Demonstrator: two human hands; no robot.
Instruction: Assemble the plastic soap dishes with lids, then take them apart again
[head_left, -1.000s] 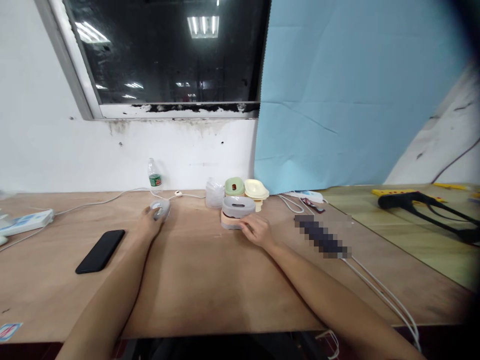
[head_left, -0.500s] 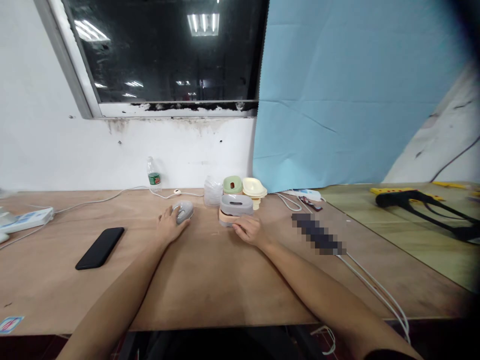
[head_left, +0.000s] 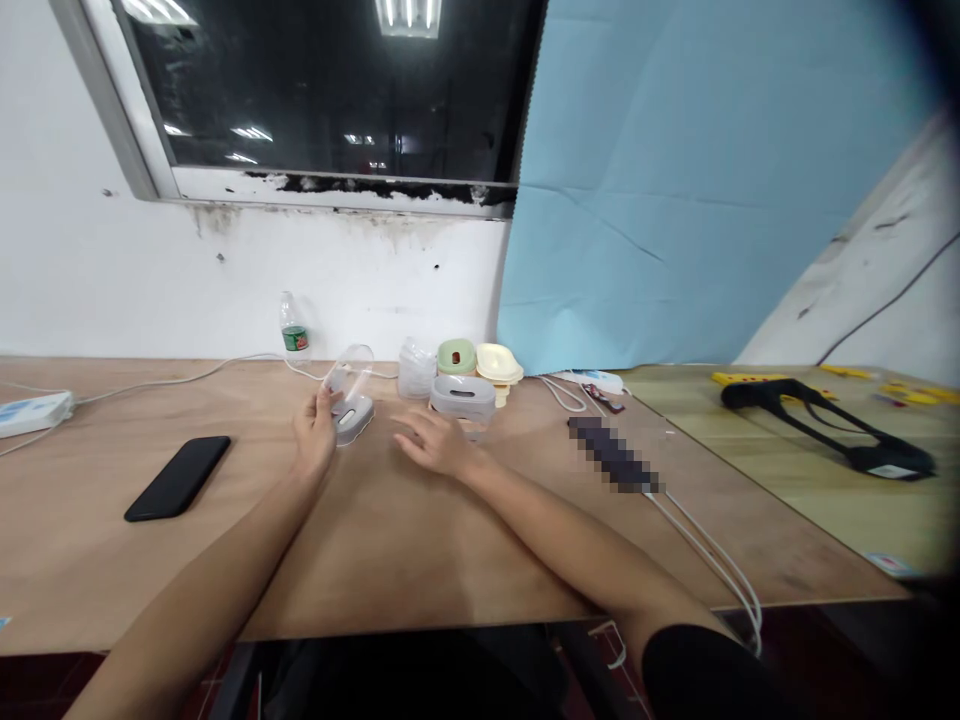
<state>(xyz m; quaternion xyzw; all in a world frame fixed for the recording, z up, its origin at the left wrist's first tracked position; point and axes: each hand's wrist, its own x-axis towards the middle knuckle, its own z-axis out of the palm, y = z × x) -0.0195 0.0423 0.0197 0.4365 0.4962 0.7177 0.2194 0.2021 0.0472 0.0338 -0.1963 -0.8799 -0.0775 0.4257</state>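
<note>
My left hand [head_left: 315, 430] pinches a clear oval plastic cover [head_left: 358, 368], which stands tilted up on edge. Right beside it, a small grey oval piece [head_left: 354, 420] with a slot in its top lies on the table; whether cover and piece are joined, I cannot tell. My right hand [head_left: 435, 440] hovers or rests with fingers stretched toward the left, holding nothing visible. Behind it is a stacked grey oval container [head_left: 463, 396] with a slotted lid, its lower part mostly hidden by the hand.
Behind the grey container sit a clear plastic stack [head_left: 417, 370], a green lidded piece [head_left: 456, 356] and cream pieces [head_left: 499, 363]. A bottle [head_left: 294, 330] stands by the wall. A black phone [head_left: 178, 478] lies left, a blurred dark item [head_left: 613, 455] with white cables right.
The clear cover has been raised from the grey piece by my left hand. My right hand has moved left, away from the stacked container, and its fingers have straightened.
</note>
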